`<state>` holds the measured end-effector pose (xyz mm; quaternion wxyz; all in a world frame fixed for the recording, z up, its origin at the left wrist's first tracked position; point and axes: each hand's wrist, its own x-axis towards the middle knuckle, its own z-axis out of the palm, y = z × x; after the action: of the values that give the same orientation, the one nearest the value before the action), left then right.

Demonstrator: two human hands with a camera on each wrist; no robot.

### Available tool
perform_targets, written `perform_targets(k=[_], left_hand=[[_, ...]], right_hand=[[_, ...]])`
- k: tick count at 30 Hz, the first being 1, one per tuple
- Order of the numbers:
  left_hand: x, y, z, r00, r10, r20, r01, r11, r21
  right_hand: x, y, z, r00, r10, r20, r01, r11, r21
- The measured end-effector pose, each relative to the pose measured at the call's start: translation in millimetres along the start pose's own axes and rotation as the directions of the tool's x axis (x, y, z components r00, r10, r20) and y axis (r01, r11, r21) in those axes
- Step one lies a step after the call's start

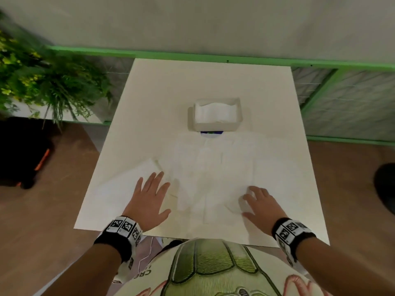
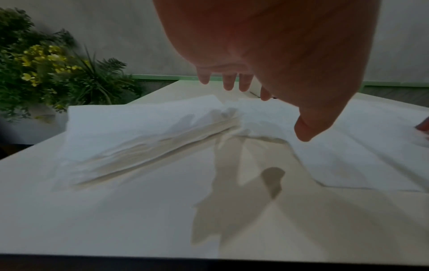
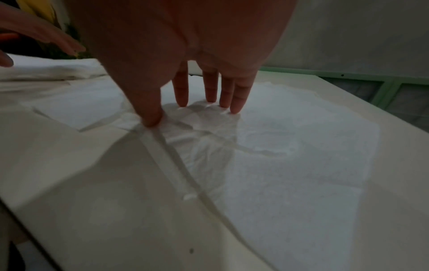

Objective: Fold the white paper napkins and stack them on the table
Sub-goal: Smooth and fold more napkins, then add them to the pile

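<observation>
Overhead, head view: white paper napkins (image 1: pixel 213 167) lie unfolded and overlapping across the near half of the table (image 1: pixel 149 86); a white napkin holder (image 1: pixel 215 116) stands behind them.
Left hand (image 1: pixel 149 199): flat, fingers straight and spread, over the leftmost napkin.
Right hand (image 1: pixel 260 206): fingers bent, tips on a napkin.
Left wrist view: fingers (image 2: pixel 228 82) extended, hovering above the crumpled napkin (image 2: pixel 144 124).
Right wrist view: thumb (image 3: pixel 150 113) and fingertips (image 3: pixel 236 102) press a creased napkin (image 3: pixel 267 146), nothing pinched.
</observation>
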<state>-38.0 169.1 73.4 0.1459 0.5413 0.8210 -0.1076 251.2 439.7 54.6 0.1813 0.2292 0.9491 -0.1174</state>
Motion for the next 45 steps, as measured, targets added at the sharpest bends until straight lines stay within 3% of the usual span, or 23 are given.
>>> perform_targets(k=[8, 14, 18, 22, 24, 29, 33, 36, 42, 45], left_hand=[[10.7, 57.2, -10.6, 0.996, 0.084, -0.013, -0.084, 0.995, -0.054], [8.2, 79.5, -17.6, 0.993, 0.103, -0.054, -0.109, 0.986, -0.126], [3.6, 87.6, -25.3, 0.984, 0.11, -0.14, -0.137, 0.969, -0.203], [4.8, 100.6, -42.4, 0.944, 0.147, -0.295, -0.229, 0.936, -0.267], [8.2, 109.8, -56.4, 0.911, 0.156, -0.381, -0.281, 0.911, -0.3], [17.1, 138.6, -99.1, 0.834, 0.12, -0.538, -0.361, 0.856, -0.369], [19.6, 157.8, -125.7, 0.841, 0.0, -0.542, -0.333, 0.789, -0.517], [21.9, 164.3, -137.5, 0.843, -0.093, -0.53, -0.309, 0.723, -0.618], [25.3, 161.1, -140.2, 0.877, -0.102, -0.469, -0.281, 0.683, -0.675], [23.9, 160.9, -138.3, 0.885, -0.063, -0.462, -0.302, 0.677, -0.671]], right_hand=[[1.0, 20.3, 8.8, 0.962, -0.142, -0.233, 0.183, 0.969, 0.166], [-9.1, 22.2, 4.8, 0.969, -0.143, -0.203, 0.201, 0.932, 0.302], [-15.3, 16.1, -11.5, 0.987, -0.04, -0.157, 0.111, 0.873, 0.476], [-13.5, 9.0, -48.0, 0.982, 0.176, -0.07, -0.05, 0.594, 0.803], [-10.5, 4.9, -73.4, 0.978, 0.21, -0.006, -0.086, 0.425, 0.901], [-3.5, -11.0, -139.8, 0.986, 0.117, 0.12, -0.127, 0.05, 0.991], [-9.1, -26.1, -179.1, 0.992, 0.032, 0.122, -0.119, -0.091, 0.989], [-18.1, -32.5, -194.3, 0.995, 0.021, 0.096, -0.094, -0.067, 0.993], [-35.3, -38.3, -202.6, 0.997, -0.059, -0.049, 0.057, 0.145, 0.988], [-32.7, -39.9, -196.4, 0.987, -0.06, -0.151, 0.163, 0.339, 0.927]])
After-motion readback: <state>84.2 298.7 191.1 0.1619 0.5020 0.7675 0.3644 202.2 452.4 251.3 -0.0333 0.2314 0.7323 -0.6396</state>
